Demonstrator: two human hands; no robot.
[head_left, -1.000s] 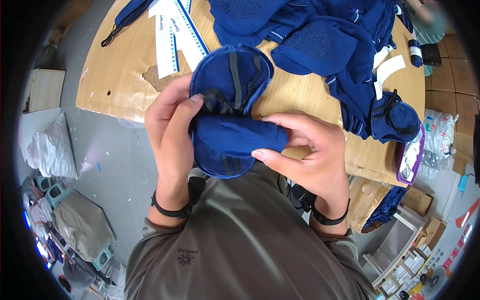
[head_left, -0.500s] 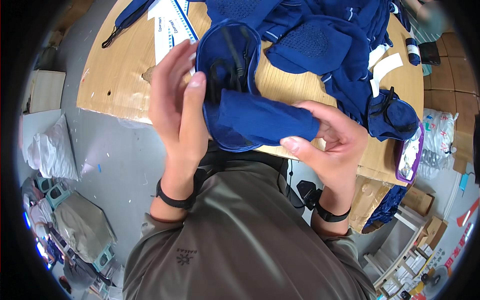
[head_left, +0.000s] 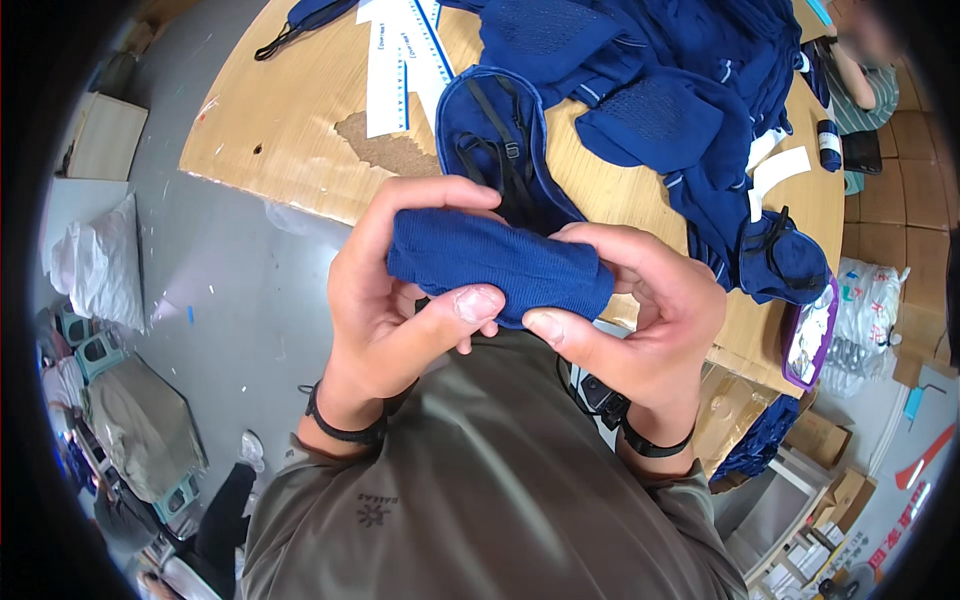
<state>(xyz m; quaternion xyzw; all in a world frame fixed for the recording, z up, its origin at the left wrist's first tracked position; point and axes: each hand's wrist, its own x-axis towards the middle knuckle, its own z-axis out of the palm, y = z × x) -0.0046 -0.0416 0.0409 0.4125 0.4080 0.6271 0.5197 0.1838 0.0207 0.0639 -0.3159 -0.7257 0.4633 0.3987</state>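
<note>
A tight roll of ribbed navy cloth (head_left: 500, 262) lies crosswise between my hands. My left hand (head_left: 375, 300) grips its left end, thumb in front and fingers behind. At the right end, my right hand (head_left: 665, 305) pinches it between thumb and fingers. Just behind the roll is a navy cup-shaped cloth piece (head_left: 456, 115) with black straps and a buckle inside; where it meets the roll is hidden. Navy garments with perforated panels (head_left: 655, 120) are heaped beyond. A similar strapped navy piece (head_left: 785, 262) rests at the table's right edge.
Printed paper strips (head_left: 388, 90) and a curved white strip (head_left: 778, 172) lie on the wooden table (head_left: 270, 130). A purple-rimmed basket (head_left: 797, 350) stands at the right edge. Another person (head_left: 865, 95) is at the far right; someone's dark-clad leg (head_left: 225, 515) shows lower left.
My left hand has moved from the cup-shaped piece's side onto the roll's left end. The roll is now nearer my body, and the cup-shaped piece sits farther behind it.
</note>
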